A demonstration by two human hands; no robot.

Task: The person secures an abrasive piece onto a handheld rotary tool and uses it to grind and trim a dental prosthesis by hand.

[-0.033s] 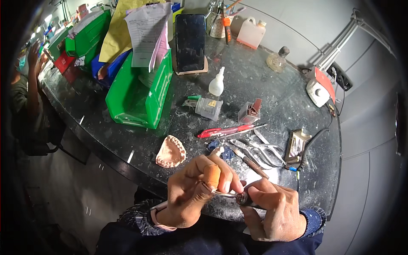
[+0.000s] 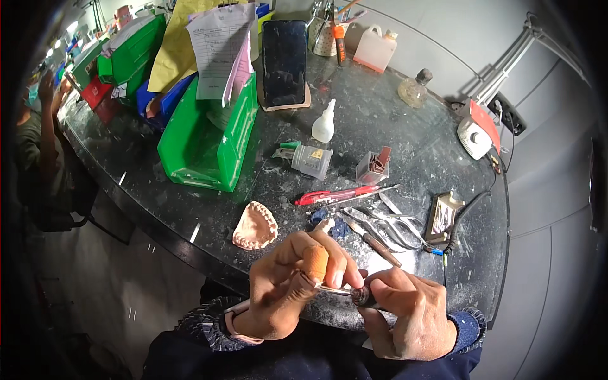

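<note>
My right hand [image 2: 411, 310] is closed around a dark rotary handpiece [image 2: 366, 296]. Its thin metal shank [image 2: 337, 290] points left toward my other hand. My left hand [image 2: 291, 282] is curled in a pinch at the shank's tip, an orange cover [image 2: 315, 261] on one digit. Whatever it grips is hidden by the fingers. Just beyond my knuckles lies a dark blue lump [image 2: 339, 227] with a small beige piece [image 2: 324, 225] against it. A beige dental cast [image 2: 254, 227] with a row of teeth rests to the left.
Pliers [image 2: 396, 228], a brown-handled knife [image 2: 373, 244] and a red pen [image 2: 335, 195] lie beyond my hands. Behind them stand a white dropper bottle [image 2: 323, 125], a clear jar [image 2: 310, 161], a green bin [image 2: 209, 142] and a phone [image 2: 284, 63]. Another person [image 2: 41, 145] is at far left.
</note>
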